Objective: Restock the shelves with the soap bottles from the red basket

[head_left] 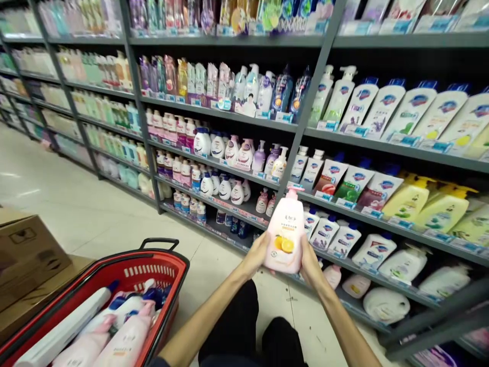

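My left hand point(256, 253) and my right hand point(310, 266) grip a pink pump bottle point(284, 239) from either side, holding it up in front of the shelves. Its label bears a picture of orange fruit. Down to the left stands a red plastic shopping basket point(160, 265) with a black handle. In it lie a white tube point(64, 326) and pink-and-white bottles point(128, 339), none touching my hands.
Grey metal shelves point(305, 102) run along the right and into the distance, packed with soap and shower-gel bottles. Cardboard boxes point(26, 252) stand at the lower left, beyond the basket. A pale tiled floor point(95, 214) lies between them and the shelves.
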{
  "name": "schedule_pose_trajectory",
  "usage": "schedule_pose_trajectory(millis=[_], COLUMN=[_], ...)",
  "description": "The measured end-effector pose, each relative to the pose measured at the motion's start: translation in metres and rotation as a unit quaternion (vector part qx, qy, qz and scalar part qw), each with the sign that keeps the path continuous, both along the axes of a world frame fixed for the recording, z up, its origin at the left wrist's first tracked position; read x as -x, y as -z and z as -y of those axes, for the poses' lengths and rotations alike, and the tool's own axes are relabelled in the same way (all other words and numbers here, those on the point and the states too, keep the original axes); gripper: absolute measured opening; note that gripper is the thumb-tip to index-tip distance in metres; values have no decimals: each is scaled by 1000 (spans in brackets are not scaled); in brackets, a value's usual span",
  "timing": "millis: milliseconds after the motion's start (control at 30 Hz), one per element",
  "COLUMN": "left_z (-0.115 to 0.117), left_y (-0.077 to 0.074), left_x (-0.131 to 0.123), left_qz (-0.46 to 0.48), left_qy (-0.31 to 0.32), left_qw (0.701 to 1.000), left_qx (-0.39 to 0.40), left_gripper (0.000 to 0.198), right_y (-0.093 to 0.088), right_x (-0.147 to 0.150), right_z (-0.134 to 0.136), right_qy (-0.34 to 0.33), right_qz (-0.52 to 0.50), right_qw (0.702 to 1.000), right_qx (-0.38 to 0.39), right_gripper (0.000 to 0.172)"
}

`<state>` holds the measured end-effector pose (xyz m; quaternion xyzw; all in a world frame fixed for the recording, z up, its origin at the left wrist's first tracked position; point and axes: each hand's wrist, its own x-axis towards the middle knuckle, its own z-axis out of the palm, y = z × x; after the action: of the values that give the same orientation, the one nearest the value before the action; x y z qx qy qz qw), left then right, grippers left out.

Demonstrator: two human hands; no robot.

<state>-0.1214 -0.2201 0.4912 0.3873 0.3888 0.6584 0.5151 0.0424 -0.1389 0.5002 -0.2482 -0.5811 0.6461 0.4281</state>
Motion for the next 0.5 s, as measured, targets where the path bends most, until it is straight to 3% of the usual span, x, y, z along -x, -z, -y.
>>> schedule_pose_trajectory(millis=[167, 267, 367, 500], left_z=[0, 3, 12, 26], left_y=[-4, 4, 30, 81], left_x=[15, 17, 13, 1], left_qz=[0, -3, -9, -11], left_qy=[14, 17, 7, 35], left_qw=[1000, 1000, 999, 995], left_qx=[0, 8, 36, 96], left_gripper=[107, 105, 104, 101], right_y=[-7, -3, 16, 64], right_x=[13, 11, 2, -20], right_z=[-8, -4, 10, 32], right_qy=[-20, -23, -15, -10], right_qz=[14, 15, 36, 57], right_qw=[999, 999, 998, 998], right_qx=[-27, -33, -56, -36], right_gripper=[81, 79, 83, 90])
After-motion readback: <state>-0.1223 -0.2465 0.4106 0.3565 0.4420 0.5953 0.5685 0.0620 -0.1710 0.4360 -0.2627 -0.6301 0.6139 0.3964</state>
